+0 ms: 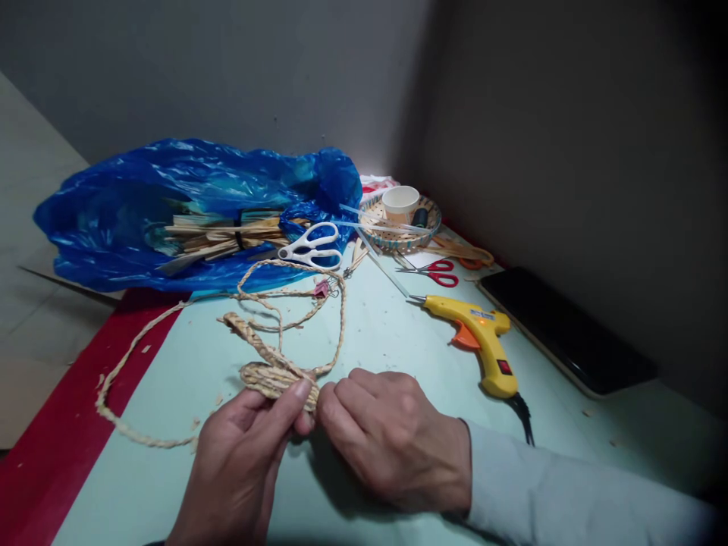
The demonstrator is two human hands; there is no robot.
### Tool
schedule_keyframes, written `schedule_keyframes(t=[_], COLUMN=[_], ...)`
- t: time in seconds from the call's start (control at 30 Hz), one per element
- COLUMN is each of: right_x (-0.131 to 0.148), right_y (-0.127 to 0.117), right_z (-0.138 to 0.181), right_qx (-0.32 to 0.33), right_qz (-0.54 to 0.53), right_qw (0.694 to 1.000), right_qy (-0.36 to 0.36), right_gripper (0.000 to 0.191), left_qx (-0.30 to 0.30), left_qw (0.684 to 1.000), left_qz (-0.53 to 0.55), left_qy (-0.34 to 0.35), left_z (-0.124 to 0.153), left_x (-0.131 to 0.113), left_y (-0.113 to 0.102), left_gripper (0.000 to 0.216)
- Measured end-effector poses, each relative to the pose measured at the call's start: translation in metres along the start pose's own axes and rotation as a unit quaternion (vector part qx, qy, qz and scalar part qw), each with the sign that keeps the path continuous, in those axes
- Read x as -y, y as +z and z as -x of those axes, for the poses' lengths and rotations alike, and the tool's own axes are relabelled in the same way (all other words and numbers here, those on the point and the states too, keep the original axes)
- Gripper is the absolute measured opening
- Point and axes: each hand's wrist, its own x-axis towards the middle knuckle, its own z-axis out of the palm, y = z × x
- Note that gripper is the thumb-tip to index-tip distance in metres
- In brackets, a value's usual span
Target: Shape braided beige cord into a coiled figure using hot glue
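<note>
A small coiled bundle of braided straw cord [267, 377] sits between the thumb and fingers of my left hand [244, 440], low over the table. One thicker end of the cord sticks up and to the left. My right hand [392, 440] is closed at the bundle's right end, its fingertips hidden behind the knuckles, so what they pinch does not show. From the bundle a long loose braid [133, 356] loops across the table to the left and behind. A small pink clip [321, 289] lies on that braid.
Behind lie a blue plastic bag [199, 174] with flat straw strips [227, 233], white-handled scissors [310, 246] and a woven basket [398, 241] holding a paper cup [400, 202]. To the right are red-handled scissors [440, 271], a yellow glue gun [483, 341] and a phone [563, 330].
</note>
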Motion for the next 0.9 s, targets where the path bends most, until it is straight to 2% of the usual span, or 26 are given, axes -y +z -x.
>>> schedule_keyframes(t=[0.13,0.23,0.33,0.4,0.47,0.53,0.6,0.67,0.77,0.83,0.9], right_x=[0.0,0.001,0.003,0.003,0.002,0.0,-0.002,-0.001,0.003,0.007,0.009], right_y=[0.003,0.006,0.002,-0.007,-0.019,-0.029,-0.032,-0.03,-0.02,-0.014,-0.009], right_z=[0.001,0.002,0.0,-0.005,-0.012,-0.018,-0.02,-0.019,-0.014,-0.011,-0.008], right_qx=[-0.016,0.008,0.071,0.119,0.168,0.197,0.205,0.195,0.151,0.114,0.088], right_qz=[-0.039,-0.074,-0.147,-0.241,-0.344,-0.422,-0.47,-0.484,-0.471,-0.476,-0.498], right_qw=[0.999,0.997,0.976,0.927,0.858,0.799,0.768,0.772,0.794,0.794,0.78], right_qy=[-0.001,0.015,0.144,0.26,0.342,0.381,0.383,0.364,0.354,0.36,0.369], right_gripper=[0.041,0.036,0.031,0.025,0.027,0.026,0.027,0.033,0.038,0.037,0.036], left_qx=[0.004,-0.001,-0.021,-0.02,0.002,0.032,0.048,0.053,0.053,0.047,0.042], left_qw=[0.997,0.998,1.0,1.0,1.0,0.999,0.999,0.998,0.998,0.998,0.999], left_qz=[-0.067,-0.05,-0.002,0.018,0.022,0.013,-0.001,-0.019,-0.03,-0.026,-0.026], left_qy=[0.022,0.031,0.02,0.012,0.008,0.006,0.016,0.023,0.017,0.013,0.018], left_z=[0.002,0.001,0.001,0.001,0.002,0.002,0.002,0.001,0.0,-0.001,-0.001], left_x=[-0.001,-0.003,-0.007,-0.01,-0.014,-0.015,-0.014,-0.012,-0.008,-0.007,-0.008], left_y=[0.0,0.004,0.008,0.011,0.013,0.012,0.01,0.007,0.003,0.003,0.006], left_gripper=[0.024,0.029,0.025,0.026,0.028,0.028,0.029,0.029,0.024,0.021,0.021])
